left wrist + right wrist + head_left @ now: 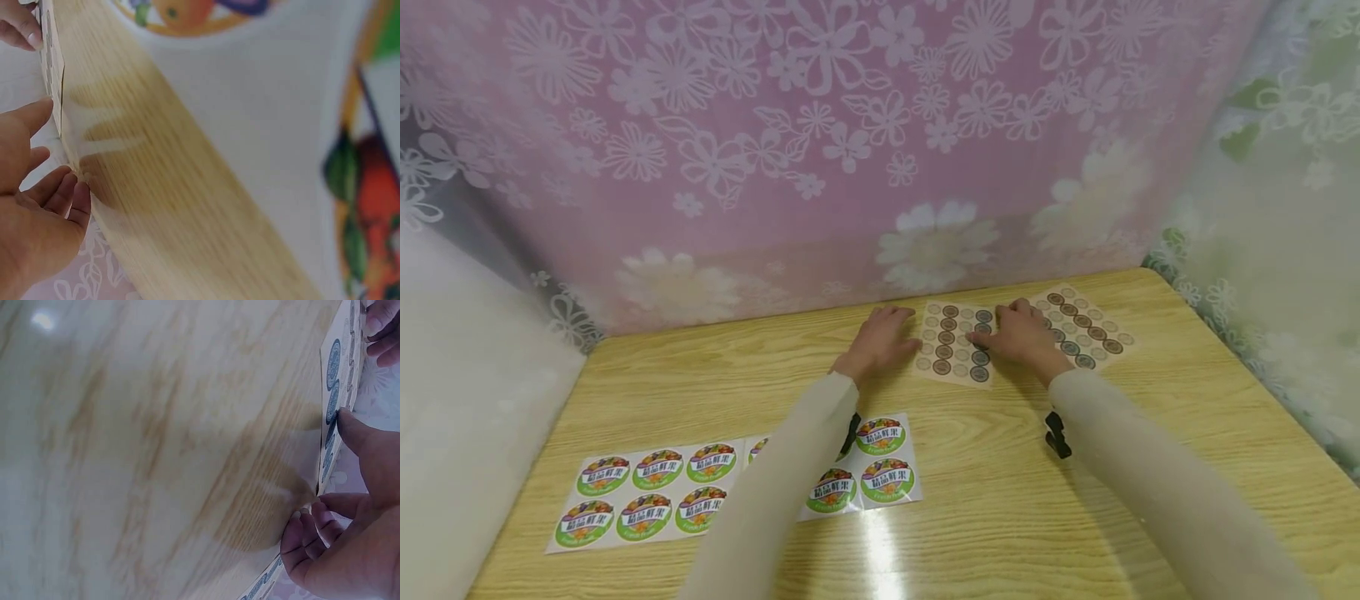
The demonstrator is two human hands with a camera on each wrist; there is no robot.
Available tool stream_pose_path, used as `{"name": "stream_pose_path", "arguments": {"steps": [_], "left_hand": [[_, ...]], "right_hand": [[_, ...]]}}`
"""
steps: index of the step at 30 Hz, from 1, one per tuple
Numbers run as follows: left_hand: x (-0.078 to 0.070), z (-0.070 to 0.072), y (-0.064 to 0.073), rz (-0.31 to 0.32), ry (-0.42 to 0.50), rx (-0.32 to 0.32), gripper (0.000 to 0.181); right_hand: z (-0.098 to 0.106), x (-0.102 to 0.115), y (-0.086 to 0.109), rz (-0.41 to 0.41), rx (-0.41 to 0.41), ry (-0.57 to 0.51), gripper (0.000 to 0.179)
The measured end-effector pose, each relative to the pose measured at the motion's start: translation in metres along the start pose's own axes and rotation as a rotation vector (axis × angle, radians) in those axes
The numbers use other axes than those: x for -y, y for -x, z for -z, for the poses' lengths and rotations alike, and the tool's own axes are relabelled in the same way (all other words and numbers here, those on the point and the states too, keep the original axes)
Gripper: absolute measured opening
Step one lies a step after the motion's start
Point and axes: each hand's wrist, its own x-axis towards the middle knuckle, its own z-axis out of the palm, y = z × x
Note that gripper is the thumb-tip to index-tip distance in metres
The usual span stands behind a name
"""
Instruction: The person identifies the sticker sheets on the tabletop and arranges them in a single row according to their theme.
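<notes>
A kraft-brown sheet of round stickers [947, 338] lies on the table, printed in columns of pale, brown and dark circles. My left hand [880, 340] is at its left edge, the thumb close to the border and the other fingers loosely bent on the tabletop. From the opposite side, my right hand [1022, 333] lays its thumb on the sheet's right part. The right fingertips [319, 515] touch the table beside the edge, apart from the thumb. A second brown sticker sheet [1093, 325] lies just right of this hand, turned at an angle and partly covered by it.
Glossy white sheets of fruit-label stickers [643, 500] lie at the front left, partly hidden under the left forearm. The wooden table [985, 492] ends at the back against a pink flowered curtain [820, 183]. Pale curtains hang at both sides.
</notes>
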Motion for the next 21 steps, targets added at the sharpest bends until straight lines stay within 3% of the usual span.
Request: {"name": "stream_pose_path", "arguments": {"steps": [9, 21], "left_hand": [[-0.004, 0.001, -0.006, 0.07, 0.057, -0.019, 0.056], [-0.004, -0.006, -0.019, 0.145, 0.089, -0.036, 0.053]], "right_hand": [[0.001, 0.004, -0.003, 0.091, 0.045, 0.074, 0.08], [0.006, 0.004, -0.002, 0.11, 0.062, -0.02, 0.08]]}}
